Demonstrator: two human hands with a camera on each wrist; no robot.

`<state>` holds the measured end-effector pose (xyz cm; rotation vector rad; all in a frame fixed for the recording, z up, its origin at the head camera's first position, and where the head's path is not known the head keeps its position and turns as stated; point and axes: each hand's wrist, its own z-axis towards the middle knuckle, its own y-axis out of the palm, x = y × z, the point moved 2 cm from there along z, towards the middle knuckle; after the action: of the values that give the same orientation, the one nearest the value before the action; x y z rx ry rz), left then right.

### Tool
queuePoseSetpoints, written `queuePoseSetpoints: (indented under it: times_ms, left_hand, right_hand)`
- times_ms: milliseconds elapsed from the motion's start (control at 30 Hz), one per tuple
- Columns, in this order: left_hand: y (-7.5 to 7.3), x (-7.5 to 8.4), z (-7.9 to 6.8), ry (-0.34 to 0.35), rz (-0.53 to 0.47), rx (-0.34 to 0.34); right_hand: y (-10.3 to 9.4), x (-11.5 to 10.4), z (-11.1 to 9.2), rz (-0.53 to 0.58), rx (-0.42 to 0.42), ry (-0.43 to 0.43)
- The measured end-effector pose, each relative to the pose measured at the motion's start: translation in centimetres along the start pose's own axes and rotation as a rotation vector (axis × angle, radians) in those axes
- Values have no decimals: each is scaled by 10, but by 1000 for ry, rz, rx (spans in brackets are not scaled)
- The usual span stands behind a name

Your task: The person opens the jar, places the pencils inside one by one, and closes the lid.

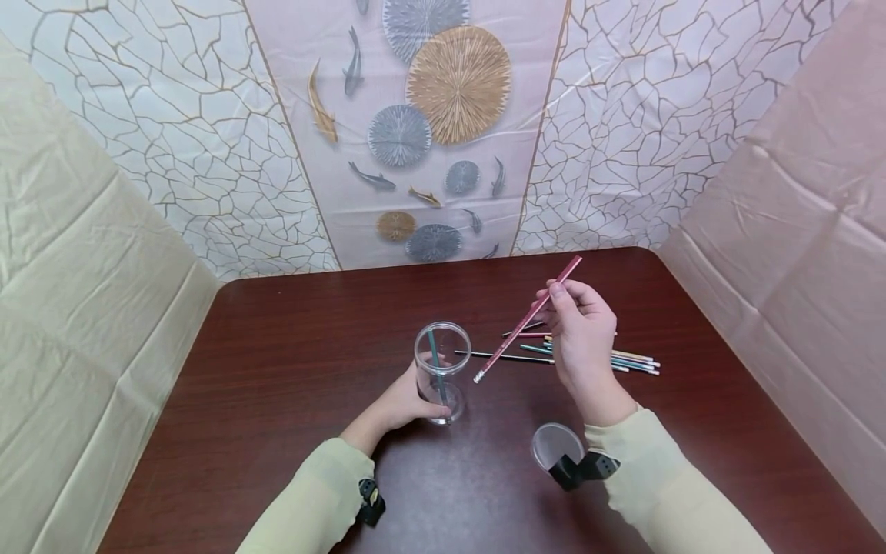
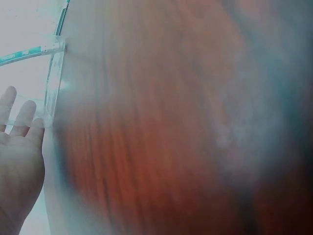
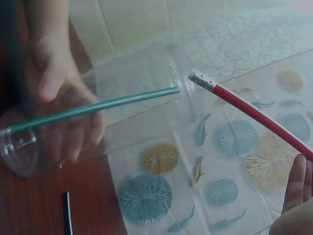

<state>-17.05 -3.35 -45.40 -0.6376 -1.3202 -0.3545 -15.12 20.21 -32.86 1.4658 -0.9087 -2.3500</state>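
My left hand (image 1: 398,398) curls round the lower side of a clear plastic jar (image 1: 453,378) standing upright on the table. Inside the jar leans one green pencil (image 3: 98,108), its eraser end at the bottom. My right hand (image 1: 584,342) pinches a red pencil (image 1: 515,329) between thumb and fingers, up and to the right of the jar. The red pencil slants, with its metal-banded eraser end lowest and pointing toward the jar. In the right wrist view that end sits close to the jar's mouth, outside it. The left wrist view shows the jar at its left edge.
Several pencils (image 1: 635,363) lie in a loose pile under and behind the right hand. A black pencil (image 1: 494,356) extends from it toward the jar. A clear round lid (image 1: 554,445) lies by the right wrist. Patterned cloth (image 1: 277,154) hangs behind the dark wooden table (image 1: 298,338).
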Motion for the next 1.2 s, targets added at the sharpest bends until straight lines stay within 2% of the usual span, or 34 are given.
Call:
queuePoseSetpoints:
  times_ms: [167, 300, 433, 533, 667, 733, 1000, 1200]
  left_hand:
    - [0, -3, 1, 3, -19, 0]
    - [0, -5, 1, 14, -12, 4]
    - [0, -6, 1, 1, -17, 1]
    - [0, -14, 2, -18, -9, 6]
    - [-1, -12, 2, -46, 7, -2]
    - [-1, -3, 1, -63, -1, -18]
    - [-1, -3, 1, -60, -3, -8]
    - [0, -4, 2, -35, -20, -2]
  right_hand:
    - [8, -1, 2, 86, 18, -45]
    - [13, 2, 2, 84, 25, -70]
    - [17, 9, -2, 8, 5, -74]
    - [17, 15, -6, -68, -21, -74]
    - [17, 22, -11, -188, -65, -70]
    - [16, 24, -14, -240, -100, -65]
    - [17, 30, -21, -365, -243, -21]
    - [16, 35, -24, -467, -244, -4]
